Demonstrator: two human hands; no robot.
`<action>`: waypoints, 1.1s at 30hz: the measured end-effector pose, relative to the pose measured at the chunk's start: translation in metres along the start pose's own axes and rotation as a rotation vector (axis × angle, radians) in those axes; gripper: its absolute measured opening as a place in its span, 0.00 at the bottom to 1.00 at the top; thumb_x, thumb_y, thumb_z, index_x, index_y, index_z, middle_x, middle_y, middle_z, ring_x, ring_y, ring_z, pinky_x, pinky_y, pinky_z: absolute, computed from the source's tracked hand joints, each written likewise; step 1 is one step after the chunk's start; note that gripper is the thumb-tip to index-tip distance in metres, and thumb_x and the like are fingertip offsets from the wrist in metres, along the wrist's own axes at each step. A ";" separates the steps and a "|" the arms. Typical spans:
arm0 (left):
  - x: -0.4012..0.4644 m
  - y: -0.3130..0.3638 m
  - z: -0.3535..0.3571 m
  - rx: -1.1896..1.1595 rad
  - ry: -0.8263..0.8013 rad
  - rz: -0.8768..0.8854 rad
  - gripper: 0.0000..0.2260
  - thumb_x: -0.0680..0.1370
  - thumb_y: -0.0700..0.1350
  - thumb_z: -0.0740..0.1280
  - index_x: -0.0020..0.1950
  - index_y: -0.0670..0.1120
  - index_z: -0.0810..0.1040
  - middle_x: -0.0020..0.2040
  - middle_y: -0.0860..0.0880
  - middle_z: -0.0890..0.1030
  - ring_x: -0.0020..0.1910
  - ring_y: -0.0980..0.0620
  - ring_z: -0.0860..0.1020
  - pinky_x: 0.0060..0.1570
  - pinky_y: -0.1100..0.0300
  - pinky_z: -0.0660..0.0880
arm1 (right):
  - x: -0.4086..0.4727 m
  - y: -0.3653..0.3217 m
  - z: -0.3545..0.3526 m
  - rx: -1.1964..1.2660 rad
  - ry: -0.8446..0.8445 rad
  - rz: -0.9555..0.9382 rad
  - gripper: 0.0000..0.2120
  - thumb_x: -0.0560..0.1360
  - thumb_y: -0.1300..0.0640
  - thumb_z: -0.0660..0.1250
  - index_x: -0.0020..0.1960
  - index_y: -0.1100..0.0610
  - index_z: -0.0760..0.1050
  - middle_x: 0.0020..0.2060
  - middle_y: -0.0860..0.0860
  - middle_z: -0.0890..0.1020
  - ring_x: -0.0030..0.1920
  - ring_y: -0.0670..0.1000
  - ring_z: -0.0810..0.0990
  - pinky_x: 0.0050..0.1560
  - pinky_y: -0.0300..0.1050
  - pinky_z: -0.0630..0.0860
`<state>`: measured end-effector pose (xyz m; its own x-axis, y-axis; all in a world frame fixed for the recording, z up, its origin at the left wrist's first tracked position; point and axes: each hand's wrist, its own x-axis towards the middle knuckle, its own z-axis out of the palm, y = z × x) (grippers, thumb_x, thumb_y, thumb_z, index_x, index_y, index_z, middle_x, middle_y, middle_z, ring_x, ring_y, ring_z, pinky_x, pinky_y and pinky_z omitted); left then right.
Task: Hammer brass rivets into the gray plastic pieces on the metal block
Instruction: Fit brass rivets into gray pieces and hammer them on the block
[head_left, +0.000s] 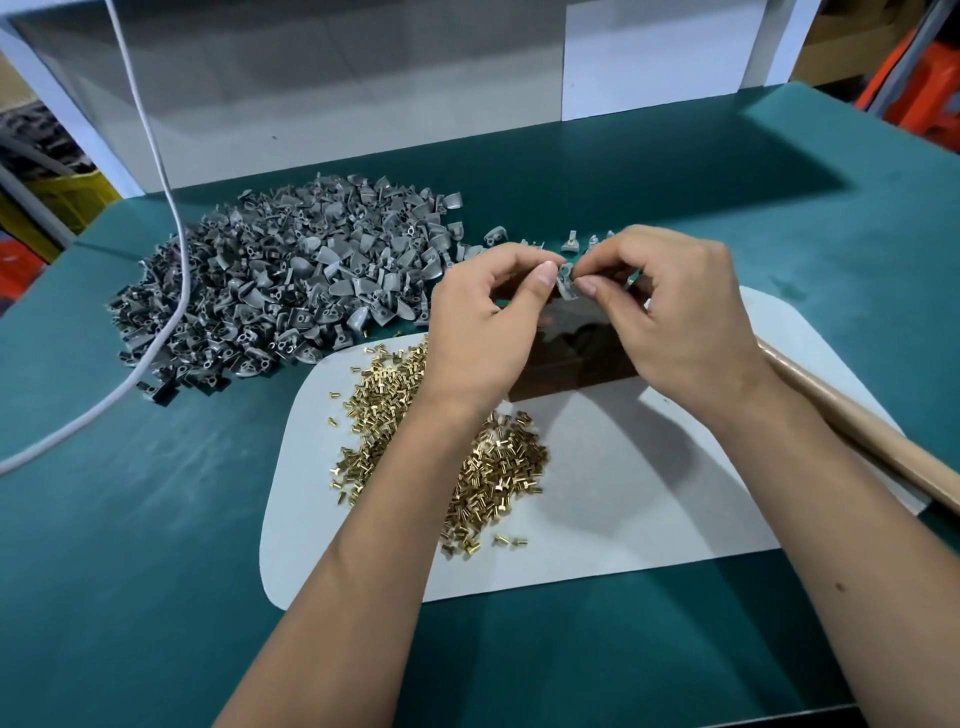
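Two hands (483, 332) — one metal block (571, 358)

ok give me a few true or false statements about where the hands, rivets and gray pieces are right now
1. Both hands pinch one gray plastic piece above the metal block. True; the left hand and right hand meet on it.
2. The brass rivets lie heaped on the white mat. True.
3. The right hand is holding the wooden handle. False; the handle lies on the table beside the right forearm, unheld.
4. The big pile of gray pieces sits to the right of the mat. False; it is to the left and farther back, on the green table.
5. A white cable crosses the gray pile. True.
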<state>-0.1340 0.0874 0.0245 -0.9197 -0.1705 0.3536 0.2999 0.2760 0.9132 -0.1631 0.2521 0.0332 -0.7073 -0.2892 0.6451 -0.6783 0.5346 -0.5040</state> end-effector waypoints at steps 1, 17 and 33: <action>-0.001 0.000 -0.001 -0.067 -0.021 -0.015 0.05 0.81 0.35 0.69 0.53 0.41 0.84 0.45 0.43 0.86 0.44 0.47 0.85 0.48 0.50 0.84 | 0.000 0.000 0.000 -0.003 0.010 0.004 0.02 0.76 0.62 0.72 0.48 0.57 0.83 0.42 0.48 0.83 0.43 0.46 0.79 0.47 0.36 0.73; -0.001 0.002 -0.008 -0.445 -0.105 -0.188 0.10 0.75 0.28 0.71 0.54 0.37 0.84 0.44 0.42 0.87 0.41 0.49 0.86 0.46 0.61 0.83 | -0.002 -0.005 -0.002 0.002 0.027 -0.044 0.03 0.75 0.63 0.72 0.45 0.59 0.85 0.38 0.49 0.84 0.40 0.46 0.80 0.44 0.34 0.72; -0.001 0.002 -0.010 -0.290 -0.121 -0.151 0.08 0.74 0.30 0.74 0.51 0.38 0.84 0.42 0.42 0.86 0.41 0.48 0.86 0.44 0.59 0.83 | -0.002 -0.003 -0.005 0.035 -0.061 0.035 0.04 0.77 0.60 0.72 0.46 0.58 0.86 0.39 0.48 0.85 0.42 0.48 0.82 0.47 0.40 0.75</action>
<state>-0.1299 0.0782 0.0281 -0.9773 -0.0707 0.1996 0.2019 -0.0270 0.9790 -0.1587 0.2550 0.0362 -0.7409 -0.3194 0.5908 -0.6587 0.5171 -0.5465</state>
